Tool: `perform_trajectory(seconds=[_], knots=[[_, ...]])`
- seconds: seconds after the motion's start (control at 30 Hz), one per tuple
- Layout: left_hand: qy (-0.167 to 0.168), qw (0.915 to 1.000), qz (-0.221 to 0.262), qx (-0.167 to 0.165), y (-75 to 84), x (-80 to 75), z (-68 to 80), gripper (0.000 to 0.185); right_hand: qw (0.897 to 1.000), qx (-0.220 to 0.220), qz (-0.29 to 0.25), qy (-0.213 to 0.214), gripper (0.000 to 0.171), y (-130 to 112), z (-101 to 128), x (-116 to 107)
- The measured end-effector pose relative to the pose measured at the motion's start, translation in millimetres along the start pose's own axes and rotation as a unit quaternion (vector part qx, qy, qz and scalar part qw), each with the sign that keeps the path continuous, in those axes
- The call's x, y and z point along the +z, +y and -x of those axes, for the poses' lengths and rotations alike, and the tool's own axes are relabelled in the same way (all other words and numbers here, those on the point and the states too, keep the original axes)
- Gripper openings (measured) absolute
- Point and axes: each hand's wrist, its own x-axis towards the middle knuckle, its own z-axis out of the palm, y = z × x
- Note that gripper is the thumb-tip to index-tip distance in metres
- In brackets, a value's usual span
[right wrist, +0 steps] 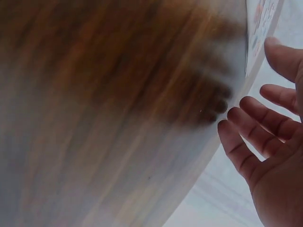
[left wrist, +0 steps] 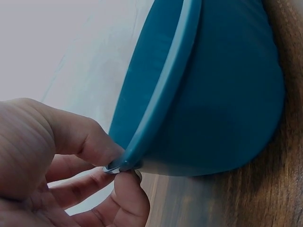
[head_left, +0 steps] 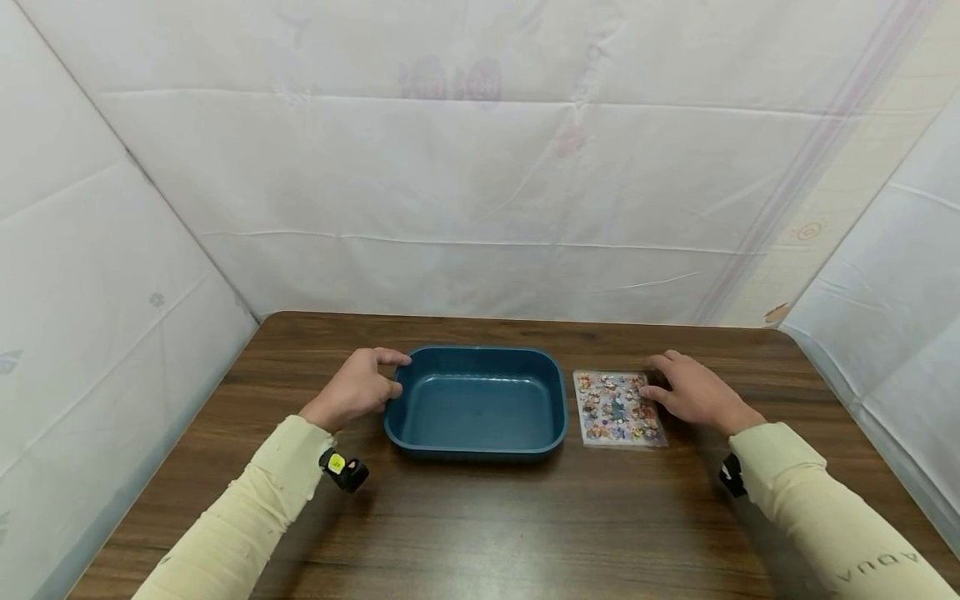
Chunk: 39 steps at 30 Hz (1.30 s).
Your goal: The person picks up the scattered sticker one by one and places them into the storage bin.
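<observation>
A deep blue rectangular plastic basin with rounded corners stands upright on the table. My left hand pinches its rim at the left end; the left wrist view shows the fingertips on the basin's rim near one corner. To the basin's right lies a flat, clear-edged sheet printed with rows of small colourful figures. My right hand is at the sheet's right edge, thumb and fingertips overlapping it. In the right wrist view the right hand's fingers are spread and loosely bent, with nothing gripped.
The brown wood-grain table carries both things. White sheeting hangs behind the table's far edge and along both sides. Each wrist wears a small black device, one with a yellow label.
</observation>
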Motion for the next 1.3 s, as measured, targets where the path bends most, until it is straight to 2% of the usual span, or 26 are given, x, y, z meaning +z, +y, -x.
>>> perform_trajectory(seconds=[0.2,0.37,0.53,1.0,1.3], knots=[[0.002,1.0000,0.001,-0.002,-0.8,-0.5,0.1,0.050,1.000,-0.006,-0.014,0.007,0.024,-3.6,-10.2,1.1],[0.000,1.0000,0.008,-0.002,-1.6,0.7,-2.0,0.051,1.000,0.009,-0.026,-0.004,0.018,-7.5,-13.7,0.7],[-0.002,1.0000,0.009,0.001,-1.9,0.8,-3.9,0.052,0.999,0.006,-0.032,-0.010,0.011,-8.7,-14.6,0.1],[-0.005,0.9999,0.010,-0.010,-2.7,-2.1,-1.3,0.053,0.998,0.020,-0.060,-0.025,0.011,-11.6,-22.5,-1.2],[-0.004,0.9999,0.011,-0.006,-2.6,-1.8,-0.4,0.053,0.997,0.020,-0.060,-0.035,0.017,-9.7,-22.6,-1.1]])
